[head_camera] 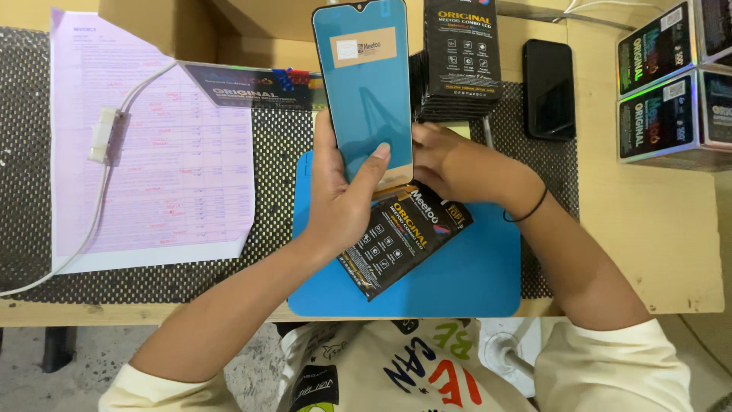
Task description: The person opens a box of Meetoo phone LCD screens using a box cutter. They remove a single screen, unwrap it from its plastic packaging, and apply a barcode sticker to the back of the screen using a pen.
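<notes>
left hand (pixel 343 200): my fingers wrapped round phone screen panel (pixel 364 88), upright at 12 o'clock
right hand (pixel 457 164): fingers pinching panel's edge
under: black pouch (pixel 400 236), blue mat (pixel 457 275)
9 o'clock: pink sheet (pixel 152 145)
1 o'clock: black phone (pixel 549 88)

1 screen panel (pixel 364 84), 2 hands (pixel 347 198)

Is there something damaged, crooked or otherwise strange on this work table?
Nothing looks damaged. The phone screen panel, held up by the left hand and right hand, shows no crack. The black packet lies crooked on the blue mat, and the pink paper sheet has a folded lower corner.
</notes>
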